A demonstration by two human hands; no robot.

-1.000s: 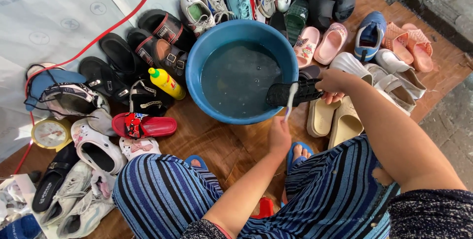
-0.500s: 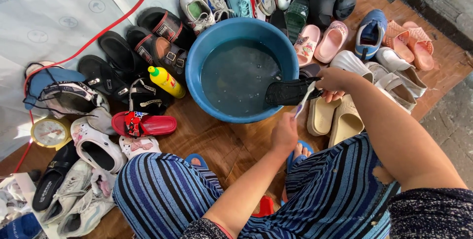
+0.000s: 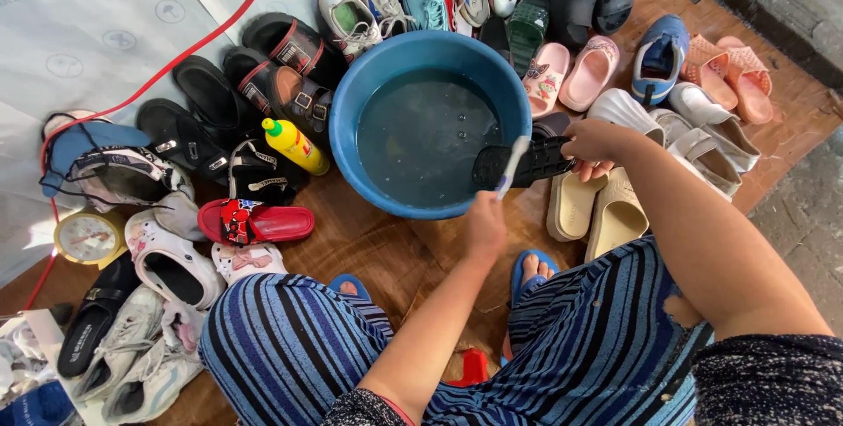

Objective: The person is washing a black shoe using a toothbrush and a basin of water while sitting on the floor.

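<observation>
I see the right hand (image 3: 593,147) gripping a black sandal (image 3: 524,162) by its heel end, fingers curled around it, holding it level over the right rim of the blue basin (image 3: 351,127). The left hand (image 3: 485,226) is closed around the handle of a small brush (image 3: 512,166), whose pale head lies across the sandal's sole. The basin holds dark water and sits on the brown wooden floor (image 3: 369,246), with shoes packed all around it. Just left of the basin a yellow bottle with a green cap (image 3: 296,146) lies tilted among black sandals (image 3: 263,83), and a red slipper (image 3: 255,221) lies nearer my striped trousers (image 3: 290,347). Beige slippers (image 3: 597,211) lie just right of the basin below the right hand, with pink slippers (image 3: 571,70) beyond them. A small clock (image 3: 88,237) sits near the left edge.
</observation>
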